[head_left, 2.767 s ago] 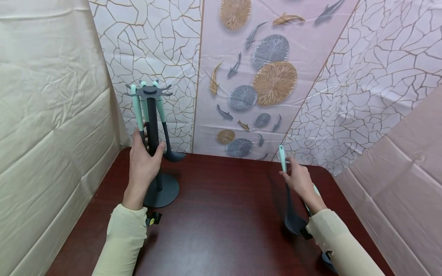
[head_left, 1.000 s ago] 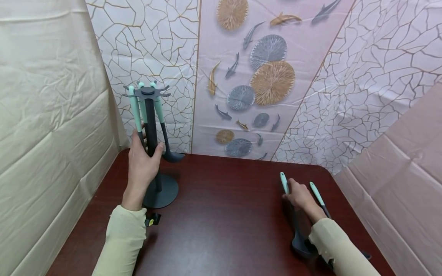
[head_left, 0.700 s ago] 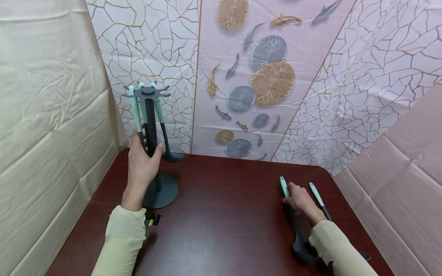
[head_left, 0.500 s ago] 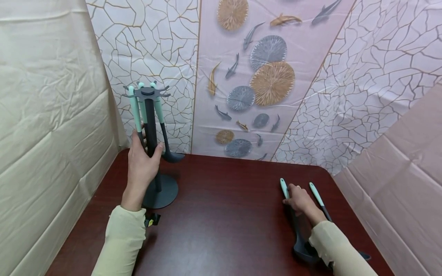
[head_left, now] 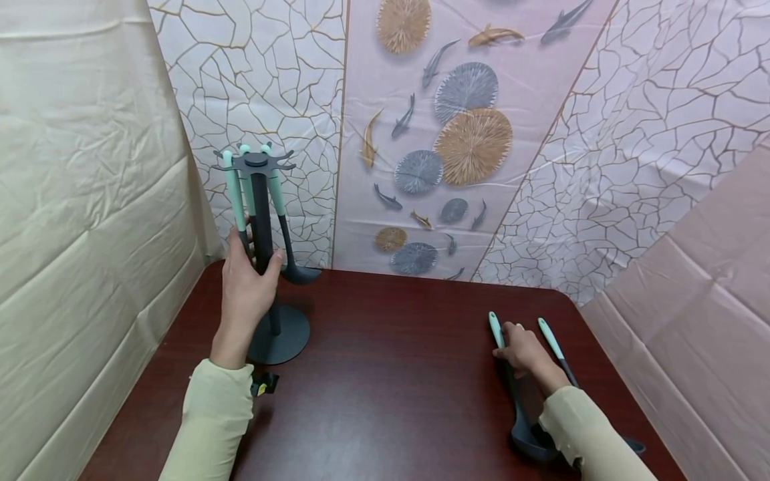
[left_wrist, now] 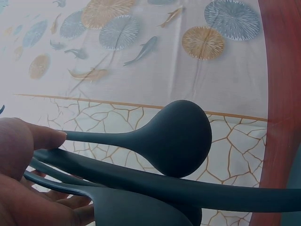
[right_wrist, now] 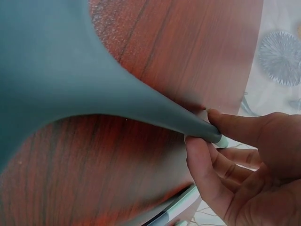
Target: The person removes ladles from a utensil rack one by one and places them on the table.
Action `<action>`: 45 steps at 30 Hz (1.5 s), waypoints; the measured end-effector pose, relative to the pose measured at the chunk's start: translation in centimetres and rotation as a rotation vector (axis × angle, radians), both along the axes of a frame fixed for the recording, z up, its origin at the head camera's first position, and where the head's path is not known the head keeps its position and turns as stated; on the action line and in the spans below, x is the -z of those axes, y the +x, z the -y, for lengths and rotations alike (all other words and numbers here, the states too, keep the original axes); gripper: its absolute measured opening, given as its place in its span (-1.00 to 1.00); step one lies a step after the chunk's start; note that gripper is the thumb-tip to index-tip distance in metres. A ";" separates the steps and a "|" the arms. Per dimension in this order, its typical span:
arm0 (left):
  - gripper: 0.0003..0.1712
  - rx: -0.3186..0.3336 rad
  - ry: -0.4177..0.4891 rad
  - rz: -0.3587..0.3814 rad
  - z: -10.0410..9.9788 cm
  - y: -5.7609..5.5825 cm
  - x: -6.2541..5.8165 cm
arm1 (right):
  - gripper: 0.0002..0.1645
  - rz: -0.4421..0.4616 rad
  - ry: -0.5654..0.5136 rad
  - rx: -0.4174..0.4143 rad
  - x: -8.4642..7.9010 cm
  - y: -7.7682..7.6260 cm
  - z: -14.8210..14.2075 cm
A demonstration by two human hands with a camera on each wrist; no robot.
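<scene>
A dark utensil stand [head_left: 262, 220] with a round base and hooked top stands at the table's left. Several utensils with mint handles hang from it, among them a round-headed spoon [left_wrist: 181, 139]. My left hand [head_left: 245, 290] grips the stand's post, with the fingers partly hidden behind it and the hanging utensils. At the right, a ladle [head_left: 522, 427] with a dark bowl and mint handle lies along the table. Thumb and fingers of my right hand [head_left: 522, 349] pinch it where the dark shaft meets the handle; the right wrist view shows this hand [right_wrist: 254, 165] close up.
Another mint-handled utensil [head_left: 551, 338] lies right of the ladle, partly hidden by my right sleeve. The dark red table [head_left: 385, 374] ends at a patterned cloth backdrop [head_left: 421, 220]. Pale cloth walls [head_left: 102, 200] stand at both sides.
My right hand has lowered the ladle from a tilted, raised pose onto the table, toward me. Over the last half second it hardly moves. My left hand keeps its place on the post.
</scene>
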State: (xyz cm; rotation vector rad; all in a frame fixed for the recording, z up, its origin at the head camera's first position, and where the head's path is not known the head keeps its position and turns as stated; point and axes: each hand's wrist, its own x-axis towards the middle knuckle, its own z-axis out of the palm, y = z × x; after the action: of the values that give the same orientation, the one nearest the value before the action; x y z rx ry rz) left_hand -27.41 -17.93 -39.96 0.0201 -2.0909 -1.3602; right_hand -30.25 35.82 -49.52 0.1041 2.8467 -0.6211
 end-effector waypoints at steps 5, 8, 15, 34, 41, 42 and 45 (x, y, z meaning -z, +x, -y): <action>-0.15 0.005 -0.001 0.009 0.0 0.0 0.2 | -0.26 0.016 0.001 0.013 0.1 0.1 0.0; -0.15 0.011 0.004 0.016 0.0 0.1 0.2 | -0.28 0.016 -0.008 0.010 0.2 0.2 0.0; -0.15 0.006 0.000 0.020 0.0 0.1 0.3 | -0.34 0.030 -0.025 0.011 0.2 0.4 0.1; -0.17 -0.006 -0.009 0.014 0.0 0.0 0.1 | -0.30 0.014 -0.022 0.005 -0.1 0.6 0.0; -0.14 -0.007 -0.012 0.019 0.0 0.1 0.0 | -0.20 -0.085 0.100 -0.077 -1.0 0.2 0.0; -0.13 -0.006 -0.011 0.018 0.0 0.1 -0.1 | -0.16 -0.102 0.115 -0.086 -1.2 0.2 0.1; -0.12 -0.007 -0.015 0.018 0.0 0.1 -0.1 | -0.06 -0.132 0.134 -0.095 -1.6 0.2 0.4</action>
State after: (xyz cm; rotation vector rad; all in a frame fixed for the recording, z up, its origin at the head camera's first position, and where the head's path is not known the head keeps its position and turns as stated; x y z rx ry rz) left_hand -27.29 -17.97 -39.87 0.0334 -2.1142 -1.3455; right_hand -30.09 35.43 -47.91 -0.0524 2.9984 -0.4335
